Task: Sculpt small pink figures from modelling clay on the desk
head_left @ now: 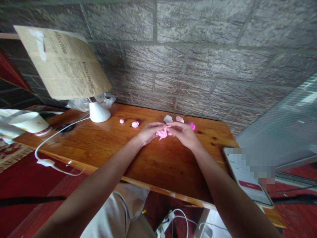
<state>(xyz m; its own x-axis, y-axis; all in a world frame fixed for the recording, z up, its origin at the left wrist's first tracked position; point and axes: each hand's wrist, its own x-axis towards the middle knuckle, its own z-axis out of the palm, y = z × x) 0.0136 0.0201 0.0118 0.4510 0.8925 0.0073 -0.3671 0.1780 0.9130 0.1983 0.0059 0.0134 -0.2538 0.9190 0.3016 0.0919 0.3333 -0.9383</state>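
While the left hand (151, 131) and right hand (182, 132) meet over the table (158, 165), their fingertips pinch a soft pink piece (162, 133) between them. Just beyond the fingers lie a white lump (168, 119) and a pale pink lump (179, 119); a bright pink lump (192, 126) sits beside the right fingers, and two small pink balls (135, 124) rest left of the left fingers.

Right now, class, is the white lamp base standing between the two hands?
No, the white lamp base stands to the left of both the left hand and the right hand.
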